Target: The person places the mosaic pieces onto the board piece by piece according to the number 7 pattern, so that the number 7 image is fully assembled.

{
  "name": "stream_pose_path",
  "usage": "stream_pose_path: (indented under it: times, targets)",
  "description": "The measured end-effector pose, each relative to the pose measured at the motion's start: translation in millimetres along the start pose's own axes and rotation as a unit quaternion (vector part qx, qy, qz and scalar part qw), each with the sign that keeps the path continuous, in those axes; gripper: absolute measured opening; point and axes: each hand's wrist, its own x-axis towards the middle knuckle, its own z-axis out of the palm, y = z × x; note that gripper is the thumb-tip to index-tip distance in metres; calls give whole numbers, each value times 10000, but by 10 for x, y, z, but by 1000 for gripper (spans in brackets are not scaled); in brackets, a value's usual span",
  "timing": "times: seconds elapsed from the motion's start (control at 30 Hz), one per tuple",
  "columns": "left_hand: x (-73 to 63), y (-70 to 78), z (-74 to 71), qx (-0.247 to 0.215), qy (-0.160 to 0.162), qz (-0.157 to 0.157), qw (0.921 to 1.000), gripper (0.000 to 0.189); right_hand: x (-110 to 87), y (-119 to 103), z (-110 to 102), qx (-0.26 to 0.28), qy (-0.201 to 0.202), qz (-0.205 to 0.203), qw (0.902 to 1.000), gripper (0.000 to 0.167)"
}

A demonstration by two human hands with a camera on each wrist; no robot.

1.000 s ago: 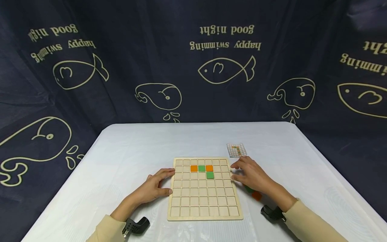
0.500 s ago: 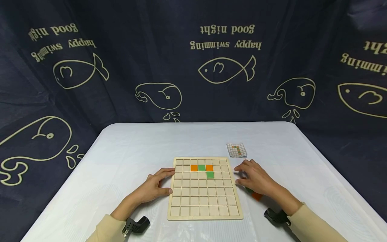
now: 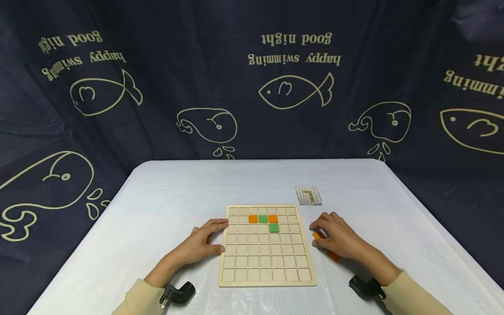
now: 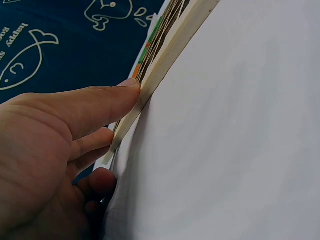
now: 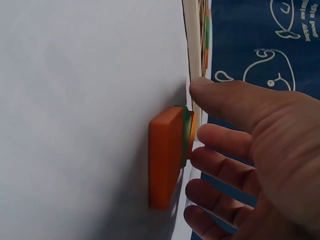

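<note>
A wooden grid board (image 3: 264,262) lies on the table with orange and green square tiles set in its upper rows, among them a green tile (image 3: 273,228). My left hand (image 3: 195,246) rests against the board's left edge, its thumb and fingertips touching the rim in the left wrist view. Off the board's right side, my right hand (image 3: 339,236) hovers over several loose tiles and partly hides them. In the right wrist view its fingers are spread and loosely bent, holding nothing. An orange tile (image 5: 165,157) stands out there, with a green tile (image 5: 186,132) and another orange tile beyond it.
A small printed card (image 3: 309,196) with a coloured grid pattern lies beyond the board's upper right corner. White cloth (image 3: 189,188) covers the table. A dark curtain (image 3: 157,65) with fish drawings hangs behind the far edge.
My right hand has drawn away from the board's right edge, moving right and nearer to me over the loose tiles. An orange tile now shows by its thumb. The left hand stays put.
</note>
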Motion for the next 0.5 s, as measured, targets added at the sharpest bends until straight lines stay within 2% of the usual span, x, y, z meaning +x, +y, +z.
stream_pose_path:
  times: [0.5]
  targets:
    - [1, -19, 4, 59, 46, 106, 9999, 66, -69, 68, -39, 115, -252, 56, 9996, 33]
